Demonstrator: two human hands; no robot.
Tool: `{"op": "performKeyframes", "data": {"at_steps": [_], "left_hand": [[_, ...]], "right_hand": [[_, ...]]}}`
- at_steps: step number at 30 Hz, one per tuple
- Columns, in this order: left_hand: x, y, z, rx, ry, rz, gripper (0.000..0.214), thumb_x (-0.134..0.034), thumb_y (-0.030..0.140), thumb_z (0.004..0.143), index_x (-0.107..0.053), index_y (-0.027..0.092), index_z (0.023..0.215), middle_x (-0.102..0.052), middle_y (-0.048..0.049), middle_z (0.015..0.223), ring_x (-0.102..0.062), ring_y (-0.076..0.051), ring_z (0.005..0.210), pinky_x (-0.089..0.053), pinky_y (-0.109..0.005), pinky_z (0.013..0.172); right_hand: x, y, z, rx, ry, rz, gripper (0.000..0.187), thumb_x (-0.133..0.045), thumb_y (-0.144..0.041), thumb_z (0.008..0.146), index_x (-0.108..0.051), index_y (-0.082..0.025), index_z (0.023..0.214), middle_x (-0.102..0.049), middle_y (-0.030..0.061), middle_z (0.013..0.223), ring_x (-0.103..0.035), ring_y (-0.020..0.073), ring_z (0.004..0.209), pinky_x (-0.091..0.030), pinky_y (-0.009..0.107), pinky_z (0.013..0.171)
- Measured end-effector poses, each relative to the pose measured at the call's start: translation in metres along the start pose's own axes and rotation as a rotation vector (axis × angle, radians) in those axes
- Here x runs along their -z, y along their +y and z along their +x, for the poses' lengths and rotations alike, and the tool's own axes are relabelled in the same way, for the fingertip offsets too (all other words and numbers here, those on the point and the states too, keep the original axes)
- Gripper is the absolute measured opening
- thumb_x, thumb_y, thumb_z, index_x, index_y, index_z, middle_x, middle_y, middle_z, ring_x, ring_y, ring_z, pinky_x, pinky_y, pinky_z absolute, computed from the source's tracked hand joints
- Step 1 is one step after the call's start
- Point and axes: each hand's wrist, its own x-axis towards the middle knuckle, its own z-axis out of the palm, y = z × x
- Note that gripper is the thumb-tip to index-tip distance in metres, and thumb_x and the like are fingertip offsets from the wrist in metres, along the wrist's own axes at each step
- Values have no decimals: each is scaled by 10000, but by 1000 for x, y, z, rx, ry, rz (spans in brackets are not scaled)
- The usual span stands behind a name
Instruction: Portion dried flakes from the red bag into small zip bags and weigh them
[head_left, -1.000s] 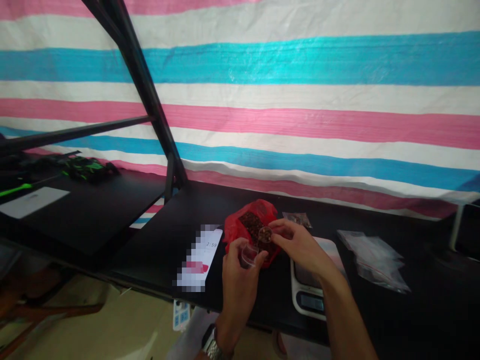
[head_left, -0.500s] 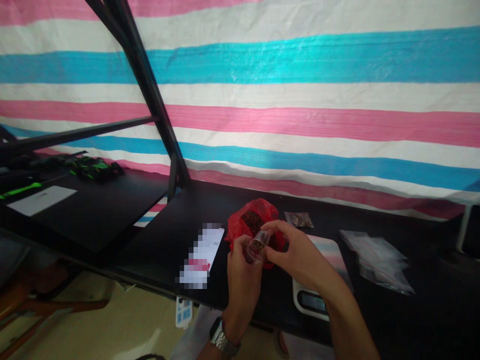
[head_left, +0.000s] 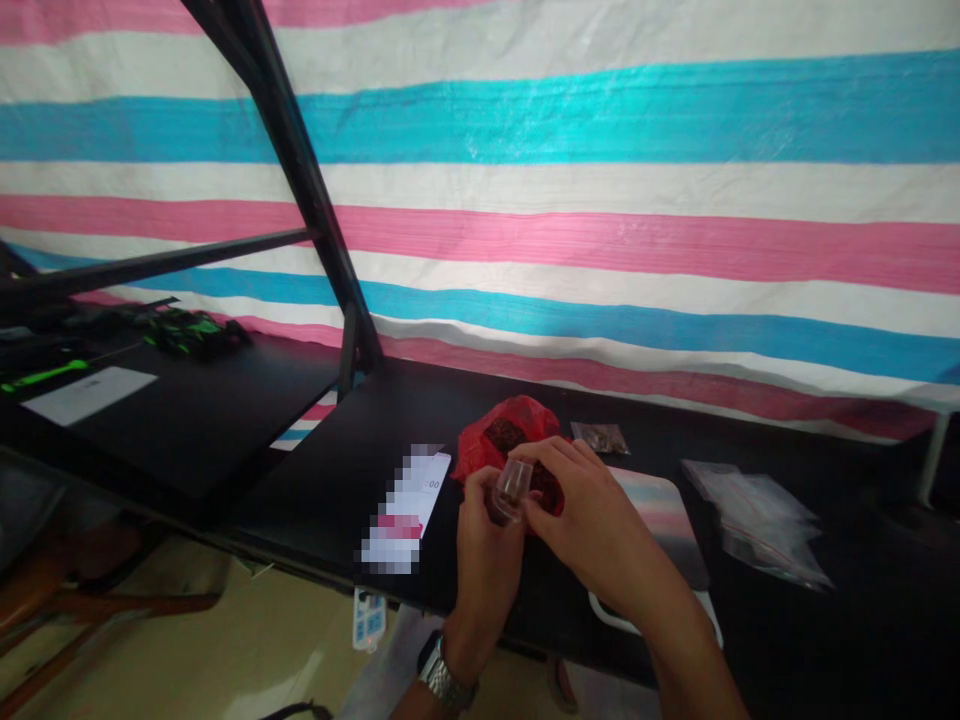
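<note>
My right hand [head_left: 562,485] grips a small clear plastic cup [head_left: 516,478] by its sides. The cup is tipped over, narrow end up, with a little brown material near its lower, wider end. Closed around that lower end is my left hand [head_left: 487,510]; clear plastic shows at its fingers, but what it holds is hidden. Just behind both hands lies an open red plastic bag [head_left: 474,448] with dark brown loose bits [head_left: 505,434] inside. A white kitchen scale [head_left: 656,490] sits under my right forearm, its display covered.
A phone [head_left: 409,510] lies left of the hands. Behind the scale is a small filled clear bag [head_left: 601,437]; flat clear zip bags [head_left: 757,520] are piled to the right. A black frame post [head_left: 322,220] rises at the left, near a green-and-black toy car [head_left: 187,330].
My right hand has tipped the cup further over, and the brown material in it has dropped toward the lower end. My right forearm now covers the scale's display.
</note>
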Motion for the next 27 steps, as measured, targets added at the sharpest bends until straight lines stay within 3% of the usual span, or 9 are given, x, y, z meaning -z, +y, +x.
{"op": "performKeyframes", "data": {"at_steps": [7, 13, 18, 21, 27], "left_hand": [[-2, 5, 0, -10, -9, -32, 332, -786, 280, 793, -613, 227, 1071, -661, 16, 884, -629, -170, 744, -509, -297, 727], [1, 12, 1, -44, 25, -17, 309, -786, 368, 824, -596, 226, 1024, -605, 43, 773, -615, -172, 685, -501, -300, 673], [4, 11, 0, -32, 74, 29, 330, -772, 416, 848, -588, 225, 1043, -612, 37, 781, -608, -175, 685, -498, -309, 672], [5, 11, 0, -25, 88, 35, 346, -777, 425, 847, -585, 224, 1053, -606, 42, 773, -602, -171, 676, -495, -307, 665], [7, 7, 8, 14, 78, -32, 382, -781, 471, 840, -602, 212, 1056, -623, 29, 814, -611, -160, 717, -513, -298, 706]], "right_hand": [[2, 10, 1, 50, 55, 50, 490, -663, -67, 843, -705, -314, 1264, -747, 26, 1254, -651, 257, 1174, -439, 459, 1123], [-8, 39, 17, -83, 172, 7, 400, -669, -130, 879, -692, -243, 1262, -742, 64, 1303, -641, 267, 1217, -438, 434, 1106], [-34, 57, 28, -214, 44, -201, 247, -643, -149, 913, -741, -205, 1132, -743, 95, 1174, -635, 291, 1129, -443, 411, 1042], [-42, 56, 29, -259, 42, -316, 257, -649, -157, 900, -747, -201, 1134, -730, 114, 1193, -611, 308, 1151, -436, 403, 1021], [-46, 47, 29, -285, -44, -237, 226, -705, -153, 857, -756, -203, 1072, -777, 96, 1116, -657, 279, 1080, -468, 367, 942]]}}
